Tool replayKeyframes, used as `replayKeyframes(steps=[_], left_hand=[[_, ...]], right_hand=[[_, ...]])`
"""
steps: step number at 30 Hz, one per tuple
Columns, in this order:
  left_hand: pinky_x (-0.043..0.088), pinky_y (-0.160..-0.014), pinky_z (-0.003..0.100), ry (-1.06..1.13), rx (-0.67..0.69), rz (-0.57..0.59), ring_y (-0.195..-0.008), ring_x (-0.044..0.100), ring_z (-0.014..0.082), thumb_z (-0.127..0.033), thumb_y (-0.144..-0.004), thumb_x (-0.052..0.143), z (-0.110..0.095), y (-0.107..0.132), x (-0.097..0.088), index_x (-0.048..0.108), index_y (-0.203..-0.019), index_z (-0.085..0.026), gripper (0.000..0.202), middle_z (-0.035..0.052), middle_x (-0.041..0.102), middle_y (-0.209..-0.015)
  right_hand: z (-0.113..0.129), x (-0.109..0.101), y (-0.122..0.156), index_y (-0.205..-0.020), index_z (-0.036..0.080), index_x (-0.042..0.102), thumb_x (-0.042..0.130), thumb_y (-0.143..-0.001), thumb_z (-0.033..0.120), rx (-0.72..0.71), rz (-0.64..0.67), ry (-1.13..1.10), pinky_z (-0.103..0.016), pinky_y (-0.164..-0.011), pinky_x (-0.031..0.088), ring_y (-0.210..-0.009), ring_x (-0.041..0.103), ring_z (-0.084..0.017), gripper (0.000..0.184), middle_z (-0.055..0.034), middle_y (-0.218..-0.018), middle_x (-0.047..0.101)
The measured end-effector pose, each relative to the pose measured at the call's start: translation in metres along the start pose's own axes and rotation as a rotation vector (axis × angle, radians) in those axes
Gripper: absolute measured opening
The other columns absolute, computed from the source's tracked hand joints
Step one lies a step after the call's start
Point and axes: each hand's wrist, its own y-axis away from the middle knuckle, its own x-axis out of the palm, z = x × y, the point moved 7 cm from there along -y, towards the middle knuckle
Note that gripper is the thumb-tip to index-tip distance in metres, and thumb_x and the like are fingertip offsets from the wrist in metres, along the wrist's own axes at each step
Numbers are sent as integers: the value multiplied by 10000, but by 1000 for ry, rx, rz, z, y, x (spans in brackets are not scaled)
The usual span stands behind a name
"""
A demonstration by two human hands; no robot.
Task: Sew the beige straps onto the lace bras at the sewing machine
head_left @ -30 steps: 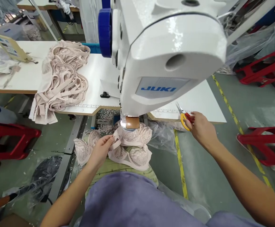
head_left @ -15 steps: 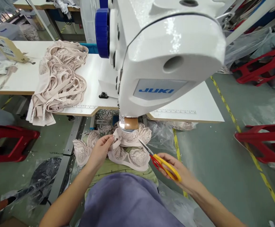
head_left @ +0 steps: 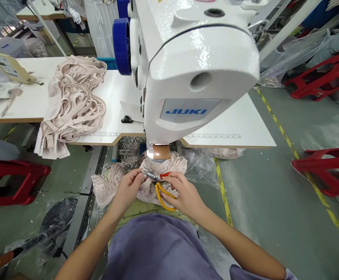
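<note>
A beige lace bra (head_left: 173,161) lies under the head of a white JUKI sewing machine (head_left: 187,70), just below the needle area. My left hand (head_left: 128,188) pinches a strap of the bra at its left side. My right hand (head_left: 184,192) grips scissors (head_left: 159,184) with yellow and red handles. Their blades point left and meet the strap right beside my left fingertips. A second lace piece (head_left: 105,188) lies to the left of my left hand.
A heap of beige bras (head_left: 73,103) lies on the white table (head_left: 245,124), hanging over its front edge at the left. Red plastic stools stand on the floor at left (head_left: 9,182) and right (head_left: 327,171). Clear plastic bags (head_left: 200,167) lie below the table.
My right hand took the scissors from the table's front edge, swung down and left, and now holds the blades at the strap. The left hand has kept its pinch.
</note>
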Motion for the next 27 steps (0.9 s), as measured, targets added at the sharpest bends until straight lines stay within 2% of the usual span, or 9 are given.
replayKeyframes(steps=[6,10,15,19,23,27], left_hand=[[317,-556,224,-82,42,-11,-608,393,121,-423,-907,505,-1,-2,-2,615,-808,-181,284,-24,499,-683],[314,-569,227,-80,66,-18,-612,396,119,-425,-890,522,3,-5,-1,589,-769,-175,285,-27,483,-670],[332,-565,228,-58,55,-1,-600,417,122,-400,-877,505,1,-5,-1,627,-875,-163,267,-22,502,-663],[348,-578,221,-19,14,19,-623,428,122,-325,-867,481,-3,-2,-5,616,-860,-193,189,-15,528,-736],[299,-527,210,23,1,10,-561,341,104,-455,-913,492,-4,-3,-10,535,-808,-207,273,-47,424,-670],[312,-527,200,28,16,8,-554,345,93,-522,-900,545,-5,-3,-12,490,-758,-203,353,-59,411,-645]], right_hand=[[5,-3,-1,-1196,267,577,642,-881,290,-60,-21,29,-382,-781,586,-990,647,-244,323,-96,-1139,617],[1,1,-3,-1193,264,581,655,-878,282,-54,27,39,-380,-769,586,-968,669,-243,324,-87,-1144,647],[-12,7,-1,-1185,259,599,615,-895,251,-25,82,-21,-377,-761,587,-917,700,-238,291,-62,-1050,715],[-26,-2,8,-1184,264,593,595,-882,278,79,24,-88,-361,-744,579,-929,694,-237,303,-73,-1105,702],[-28,-4,19,-1158,245,554,646,-794,264,115,-8,-104,-335,-636,545,-757,642,-199,375,-76,-1053,662],[-19,5,22,-1160,258,538,674,-767,243,64,-1,-157,-324,-639,519,-704,580,-164,416,-56,-1046,635]])
